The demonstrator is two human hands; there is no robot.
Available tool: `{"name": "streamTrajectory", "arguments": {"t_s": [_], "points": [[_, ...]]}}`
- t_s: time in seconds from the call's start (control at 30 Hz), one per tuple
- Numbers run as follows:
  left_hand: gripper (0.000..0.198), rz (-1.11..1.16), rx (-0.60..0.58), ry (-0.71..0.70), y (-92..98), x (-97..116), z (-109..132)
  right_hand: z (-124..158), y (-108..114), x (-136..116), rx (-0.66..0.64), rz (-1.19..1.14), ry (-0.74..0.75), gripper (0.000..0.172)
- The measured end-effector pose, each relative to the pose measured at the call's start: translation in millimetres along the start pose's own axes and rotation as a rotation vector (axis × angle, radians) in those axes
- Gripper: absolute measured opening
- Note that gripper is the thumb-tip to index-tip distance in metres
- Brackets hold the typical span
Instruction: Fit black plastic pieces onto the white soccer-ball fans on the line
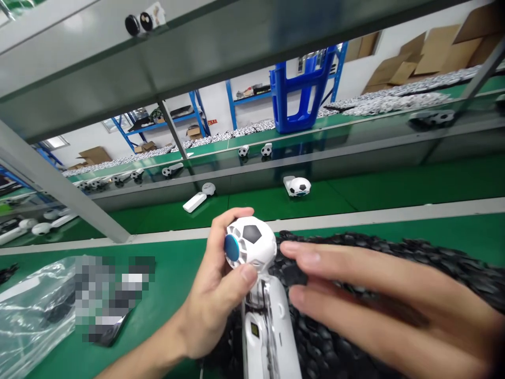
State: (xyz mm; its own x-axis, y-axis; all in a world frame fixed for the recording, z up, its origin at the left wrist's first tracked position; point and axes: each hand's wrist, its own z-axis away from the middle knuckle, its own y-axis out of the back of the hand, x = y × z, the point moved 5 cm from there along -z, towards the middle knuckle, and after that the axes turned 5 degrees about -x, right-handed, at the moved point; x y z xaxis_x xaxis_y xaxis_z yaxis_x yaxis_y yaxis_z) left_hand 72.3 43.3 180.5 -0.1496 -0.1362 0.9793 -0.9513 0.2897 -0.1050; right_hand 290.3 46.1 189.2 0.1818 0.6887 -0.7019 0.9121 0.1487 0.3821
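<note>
My left hand grips a white handheld gadget, its thumb and fingers around a round, football-patterned head with a blue disc on its side. The long white handle points down and toward me, and its lower end runs out of the frame. My right hand lies just right of the head, fingers spread, over a heap of small black parts. Its fingertips are at or on the heap's edge. The heap runs under the gadget and my right hand.
Green belts with white rails run across the bench. A plastic bag lies at left, partly blurred. Similar football gadgets stand on farther belts. A metal shelf overhangs; a blue crate and cardboard boxes stand beyond.
</note>
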Motion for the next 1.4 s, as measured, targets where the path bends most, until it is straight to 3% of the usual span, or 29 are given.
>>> {"name": "streamTrajectory", "arguments": {"t_s": [0.07, 0.1, 0.17, 0.27, 0.4, 0.5, 0.63, 0.77, 0.83, 0.93, 1.0, 1.13, 1.3, 1.4], "points": [[0.051, -0.002, -0.028, -0.024, -2.2, 1.7, 1.6, 8.0, -4.7, -9.7, 0.002, 0.207, 0.199, 0.066], [0.049, -0.016, -0.033, -0.039, -3.1, 3.0, 2.4, 10.6, -7.1, -13.7, 0.009, 0.3, 0.294, 0.07], [0.048, -0.047, -0.028, -0.062, -4.0, 5.2, 3.9, 10.2, -9.3, -14.7, 0.018, 0.345, 0.341, 0.059], [0.049, -0.068, -0.011, -0.081, -3.8, 7.0, 4.6, 0.6, -8.4, -13.4, 0.016, 0.283, 0.3, 0.036], [0.052, -0.084, -0.033, -0.058, -4.3, 5.6, 4.2, -17.1, -8.8, -15.3, -0.032, 0.158, 0.242, 0.022], [0.052, -0.091, -0.059, -0.047, -6.1, 5.1, 5.6, -25.3, -10.3, -15.5, 0.006, 0.083, 0.168, 0.012], [0.055, -0.126, -0.088, -0.017, -9.0, 3.2, 8.6, -25.2, -15.9, -13.3, 0.058, 0.059, 0.087, 0.014], [0.054, -0.173, -0.078, 0.0, -8.2, 0.4, 8.1, -24.1, -21.8, -6.8, 0.017, -0.036, 0.001, 0.014], [0.05, -0.158, -0.085, -0.008, -8.3, 0.1, 6.1, -25.3, -22.6, 0.7, -0.005, -0.125, -0.117, 0.011], [0.046, -0.167, -0.157, 0.003, -12.2, 0.2, 3.2, -26.9, -24.9, 15.0, -0.101, -0.294, -0.37, 0.059], [0.045, -0.187, -0.216, 0.035, -15.2, -0.6, 2.4, -28.1, -28.9, 19.9, -0.243, -0.382, -0.463, 0.073], [0.045, -0.141, -0.202, 0.125, -13.6, -6.5, 3.0, -31.4, -32.9, 20.8, -0.424, -0.439, -0.473, 0.046], [0.067, 0.045, -0.267, 0.118, -23.3, -9.3, 1.7, -33.3, -30.7, 14.9, -0.364, -0.295, -0.414, 0.033], [0.067, 0.059, -0.216, 0.099, -28.6, -8.0, 0.6, -30.9, -32.1, 9.8, -0.363, -0.251, -0.379, 0.031]]}}
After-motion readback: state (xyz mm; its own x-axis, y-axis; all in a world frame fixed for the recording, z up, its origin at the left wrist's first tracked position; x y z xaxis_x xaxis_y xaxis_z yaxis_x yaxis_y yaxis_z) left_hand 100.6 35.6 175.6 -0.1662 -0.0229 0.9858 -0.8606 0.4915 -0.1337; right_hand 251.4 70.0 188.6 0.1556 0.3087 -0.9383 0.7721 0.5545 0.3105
